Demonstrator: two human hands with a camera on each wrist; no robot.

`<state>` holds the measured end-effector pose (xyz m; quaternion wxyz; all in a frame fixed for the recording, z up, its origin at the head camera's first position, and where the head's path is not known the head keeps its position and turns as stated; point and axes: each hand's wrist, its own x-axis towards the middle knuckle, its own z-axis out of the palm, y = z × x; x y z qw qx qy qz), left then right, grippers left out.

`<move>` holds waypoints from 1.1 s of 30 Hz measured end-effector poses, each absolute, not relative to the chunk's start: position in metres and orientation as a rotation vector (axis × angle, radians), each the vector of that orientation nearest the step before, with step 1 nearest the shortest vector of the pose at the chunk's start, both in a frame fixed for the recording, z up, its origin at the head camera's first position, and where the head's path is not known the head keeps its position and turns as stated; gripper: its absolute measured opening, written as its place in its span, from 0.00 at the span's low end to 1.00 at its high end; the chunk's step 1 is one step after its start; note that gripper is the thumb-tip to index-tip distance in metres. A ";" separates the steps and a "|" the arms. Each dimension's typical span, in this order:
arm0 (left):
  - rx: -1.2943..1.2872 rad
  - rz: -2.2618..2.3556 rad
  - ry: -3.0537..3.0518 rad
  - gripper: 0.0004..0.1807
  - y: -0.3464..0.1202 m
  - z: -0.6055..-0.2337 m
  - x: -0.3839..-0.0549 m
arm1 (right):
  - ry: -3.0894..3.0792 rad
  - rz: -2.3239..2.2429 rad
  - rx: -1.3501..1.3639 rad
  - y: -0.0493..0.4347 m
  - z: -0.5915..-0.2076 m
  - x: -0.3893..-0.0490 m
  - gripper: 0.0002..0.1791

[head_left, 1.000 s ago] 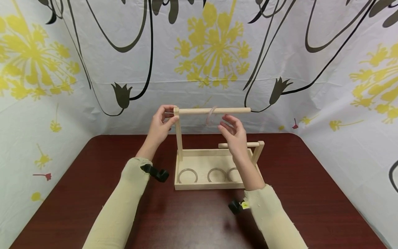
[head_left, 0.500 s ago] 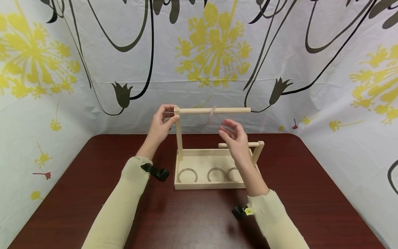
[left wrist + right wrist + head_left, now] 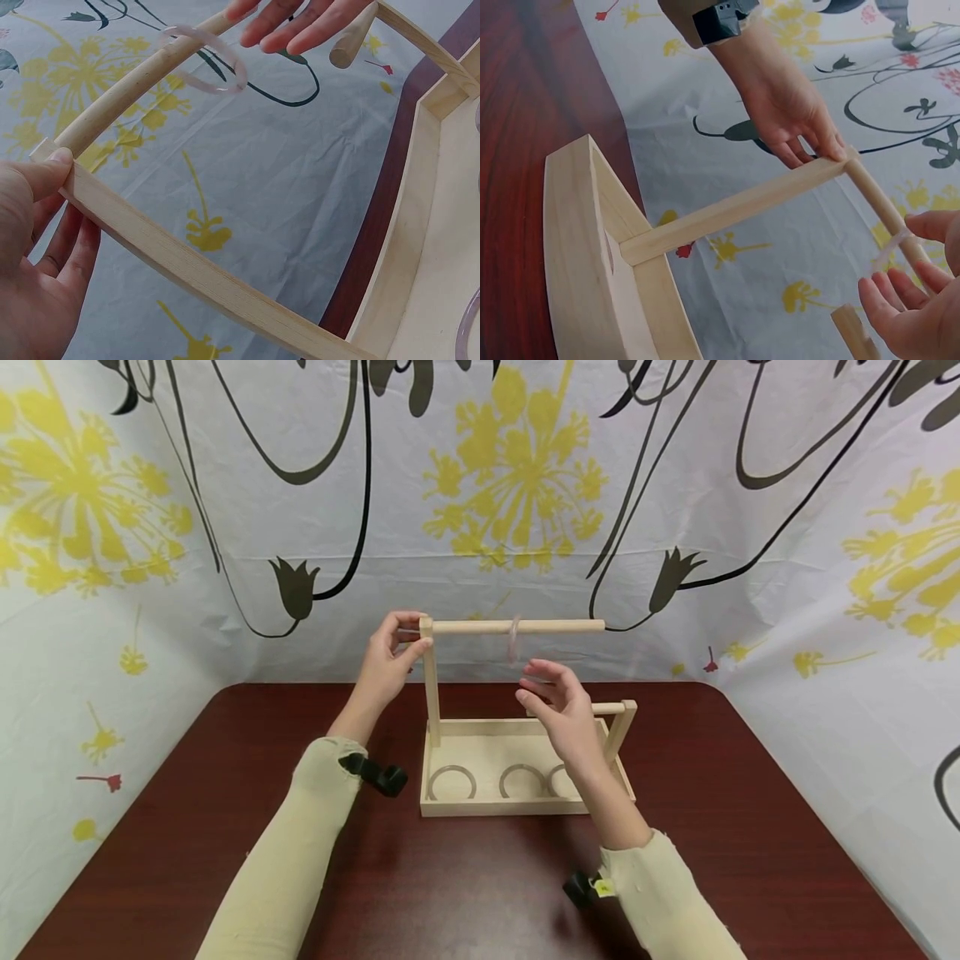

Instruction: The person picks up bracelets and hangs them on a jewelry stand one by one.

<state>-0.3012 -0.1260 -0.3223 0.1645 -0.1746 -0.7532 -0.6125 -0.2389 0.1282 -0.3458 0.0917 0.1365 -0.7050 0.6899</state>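
A light wooden bangle stand [image 3: 432, 693] has a tall post with a long horizontal rod [image 3: 566, 626] at its top. My left hand [image 3: 384, 664] pinches the top corner of that post between thumb and fingers, as the left wrist view shows. A translucent pale pink bangle [image 3: 238, 81] hangs around the rod near its middle. Just below and to the right of the bangle is my right hand [image 3: 566, 714], fingers relaxed and slightly bent, holding nothing. In the right wrist view its thumb and fingertips overlap the rod beside the bangle.
The stand's shallow tray [image 3: 502, 808] rests on a dark red-brown table [image 3: 420, 885]. Several bangles lie in it, one at the left [image 3: 454, 767]. A shorter post [image 3: 619, 727] with a low rod rises at the tray's right. Behind hangs a flower-patterned cloth [image 3: 480, 585].
My right hand has dropped slightly away from the rod. The hanging bangle has swung from tilted to nearly edge-on in the head view. My left hand keeps its grip on the post.
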 end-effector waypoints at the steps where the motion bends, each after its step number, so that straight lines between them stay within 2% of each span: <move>1: -0.497 -1.746 -2.146 0.20 -0.126 -0.323 -0.301 | -2.100 2.037 0.418 0.128 -0.347 -0.238 0.27; 9: -0.497 -1.745 -2.145 0.20 -0.126 -0.323 -0.302 | -2.172 1.940 0.563 0.124 -0.355 -0.234 0.23; 22: -0.491 -1.786 -2.116 0.20 -0.125 -0.322 -0.301 | -2.168 2.051 0.940 0.114 -0.370 -0.232 0.23; 33: -0.489 -1.746 -2.142 0.20 -0.125 -0.324 -0.302 | -2.310 1.989 1.047 0.109 -0.389 -0.237 0.23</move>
